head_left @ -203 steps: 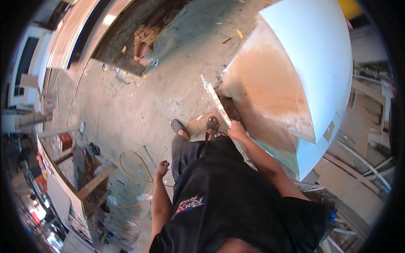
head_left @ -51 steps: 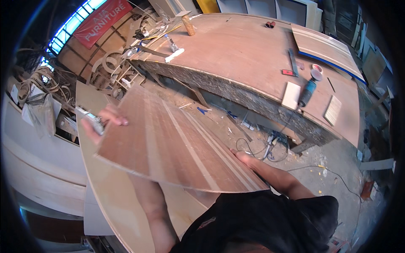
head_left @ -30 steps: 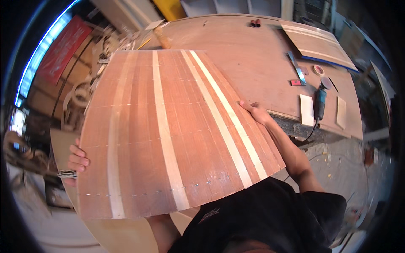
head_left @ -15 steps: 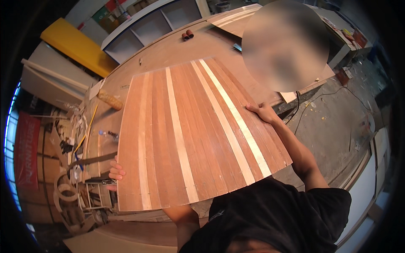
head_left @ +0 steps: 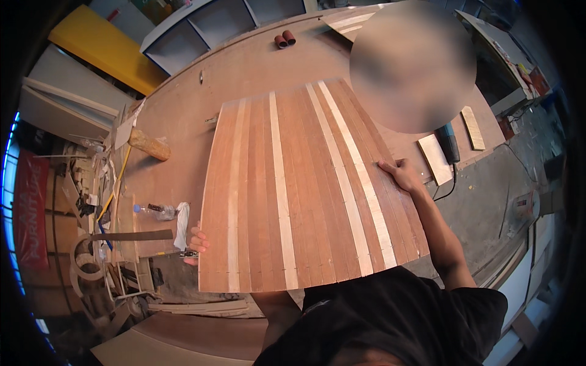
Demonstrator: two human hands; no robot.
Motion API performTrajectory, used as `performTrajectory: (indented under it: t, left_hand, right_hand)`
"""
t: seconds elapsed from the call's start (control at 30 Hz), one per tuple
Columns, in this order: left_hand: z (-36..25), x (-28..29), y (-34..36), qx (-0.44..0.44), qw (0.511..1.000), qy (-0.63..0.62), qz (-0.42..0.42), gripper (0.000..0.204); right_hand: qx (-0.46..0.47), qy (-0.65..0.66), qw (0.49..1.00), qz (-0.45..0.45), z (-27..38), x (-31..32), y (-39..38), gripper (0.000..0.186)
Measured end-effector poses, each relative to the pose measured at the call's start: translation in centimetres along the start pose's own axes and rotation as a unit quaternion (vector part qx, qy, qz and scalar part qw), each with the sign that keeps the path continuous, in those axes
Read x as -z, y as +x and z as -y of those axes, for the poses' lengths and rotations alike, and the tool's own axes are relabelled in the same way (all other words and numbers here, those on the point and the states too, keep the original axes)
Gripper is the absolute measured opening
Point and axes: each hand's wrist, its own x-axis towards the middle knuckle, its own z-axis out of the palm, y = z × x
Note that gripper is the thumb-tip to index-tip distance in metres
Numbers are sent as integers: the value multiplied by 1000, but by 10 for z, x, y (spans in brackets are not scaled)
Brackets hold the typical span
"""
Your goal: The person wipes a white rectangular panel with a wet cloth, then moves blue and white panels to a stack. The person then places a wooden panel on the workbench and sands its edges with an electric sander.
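Observation:
A wide wooden panel of reddish-brown strips with several pale strips is tilted in front of me, above the workbench. Its left edge, near the lower corner, is in my left hand; only the fingertips show, and the rest of that hand is behind the panel. On the opposite edge my right hand grips higher up, thumb on the face and the other fingers mostly out of sight underneath. Small dark marks run across the strips near the panel's lower edge.
Around the panel, the workbench bears two reddish-brown cylinders, a wooden cylinder, a plastic bottle, a corded power tool and a pale wood piece. A yellow board leans beyond. A blurred oval hides the upper right.
The panel and both my hands have shifted right in view, and the panel's lower edge sits slightly higher. The power tool and pale wood pieces show more fully.

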Motion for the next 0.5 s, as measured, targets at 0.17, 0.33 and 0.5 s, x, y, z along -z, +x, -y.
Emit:
performTrajectory:
  t: [0.17, 0.33, 0.5]
  left_hand:
    - [18, 31, -49, 73, 994, 34, -71, 48]
    - [-15, 65, -142, 247, 944, 78, -204, 49]
    - [-71, 104, -284, 427, 812, 64, -393, 59]
  right_hand:
    - [23, -37, 998, -34, -25, -6, 39, 67]
    - [12, -134, 990, -46, -62, -26, 98, 65]
    - [77, -271, 955, -95, -75, -37, 104, 57]
